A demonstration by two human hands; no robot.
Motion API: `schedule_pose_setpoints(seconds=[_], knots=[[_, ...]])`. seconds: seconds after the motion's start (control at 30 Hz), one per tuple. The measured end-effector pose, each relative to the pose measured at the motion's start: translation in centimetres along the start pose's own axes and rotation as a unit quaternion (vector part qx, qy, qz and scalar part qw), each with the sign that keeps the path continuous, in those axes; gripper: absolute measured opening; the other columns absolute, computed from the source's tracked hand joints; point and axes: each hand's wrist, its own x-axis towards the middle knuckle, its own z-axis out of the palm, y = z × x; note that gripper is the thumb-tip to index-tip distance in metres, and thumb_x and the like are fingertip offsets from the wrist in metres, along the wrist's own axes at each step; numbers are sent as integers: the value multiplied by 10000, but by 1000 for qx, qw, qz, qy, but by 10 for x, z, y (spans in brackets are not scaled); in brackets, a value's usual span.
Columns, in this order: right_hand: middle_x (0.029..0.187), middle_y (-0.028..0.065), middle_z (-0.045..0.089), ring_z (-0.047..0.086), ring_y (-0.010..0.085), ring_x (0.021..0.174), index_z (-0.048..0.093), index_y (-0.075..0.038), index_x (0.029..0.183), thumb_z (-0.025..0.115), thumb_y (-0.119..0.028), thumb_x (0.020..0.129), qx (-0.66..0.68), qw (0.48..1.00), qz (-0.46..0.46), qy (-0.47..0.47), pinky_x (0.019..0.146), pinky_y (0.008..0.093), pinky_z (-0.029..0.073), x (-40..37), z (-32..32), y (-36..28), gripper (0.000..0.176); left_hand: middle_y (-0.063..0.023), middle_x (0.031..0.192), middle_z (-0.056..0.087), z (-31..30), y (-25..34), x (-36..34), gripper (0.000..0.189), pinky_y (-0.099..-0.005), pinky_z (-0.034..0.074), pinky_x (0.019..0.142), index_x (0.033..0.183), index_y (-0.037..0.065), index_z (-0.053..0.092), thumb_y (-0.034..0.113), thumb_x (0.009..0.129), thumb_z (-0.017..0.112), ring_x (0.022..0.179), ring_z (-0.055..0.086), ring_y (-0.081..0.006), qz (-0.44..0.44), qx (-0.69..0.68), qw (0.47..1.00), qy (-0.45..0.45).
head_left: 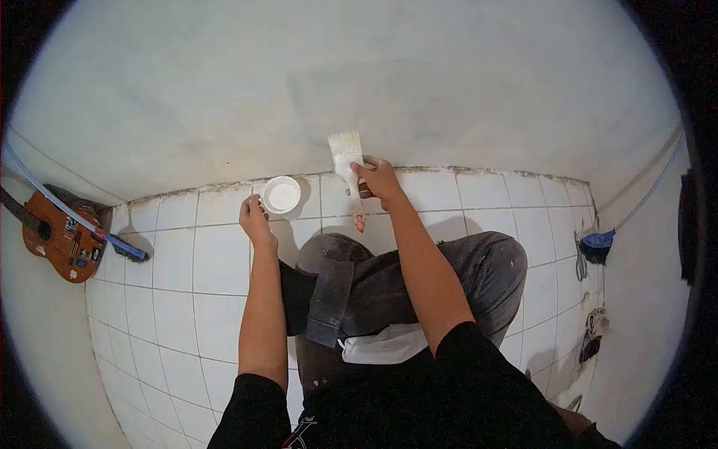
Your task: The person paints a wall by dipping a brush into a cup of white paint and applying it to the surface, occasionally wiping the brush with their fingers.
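My right hand [376, 179] grips a paintbrush [345, 163] around its white, paint-covered handle. The brush's pale bristles point up toward the wall [479, 97], and the handle's reddish end hangs down below my fingers. A small white cup [282, 194] is in my left hand [256, 218], with the fingers closed at its left side. Seen from above, the cup's round rim faces up and its inside looks white. Both hands are over the tiled floor, close to the base of the wall.
White floor tiles [224, 262] run around my crossed legs [479, 262]. A guitar [56, 236] leans at the far left, beside a blue-handled broom [123, 245]. Another blue broom [598, 243] stands by the right wall. A white face mask [383, 346] lies on my lap.
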Motion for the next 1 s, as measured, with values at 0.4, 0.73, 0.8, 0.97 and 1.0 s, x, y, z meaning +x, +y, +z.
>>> schedule_pose_setpoints(seconds=[0.4,0.73,0.8,0.97,1.0], knots=[[961,176,656,680,245,756,589,92,1146,740,-214,819,-149,979,1,136,557,359,569,63,-4,74,472,52,770,501,1,-3,3,116,-219,353,583,914,96,631,207,891,609,673,431,-45,-5,-11,1000,-16],[999,248,648,679,323,830,575,138,1109,767,-249,751,-98,986,100,88,624,431,553,22,-1,29,561,54,760,504,2,-1,0,128,-222,348,593,889,97,619,223,896,601,685,429,-49,-5,21,1000,-4],[997,254,648,675,331,859,584,144,1090,769,-266,748,-77,988,103,83,660,429,551,29,-7,36,565,50,768,506,0,-4,3,129,-224,350,592,899,95,623,221,901,595,684,429,-50,5,32,999,-14],[1021,255,653,653,318,938,602,130,1093,766,-339,755,-112,981,-9,157,796,400,524,80,-24,86,601,45,773,506,-1,-5,4,134,-227,351,588,915,91,629,220,903,594,680,426,-54,17,37,999,-9],[1012,228,664,664,293,907,611,122,1094,761,-327,767,-57,988,34,142,768,390,533,83,-25,82,575,45,772,505,-2,-6,4,137,-226,350,586,919,88,630,220,903,595,679,425,-55,18,38,999,-5]])
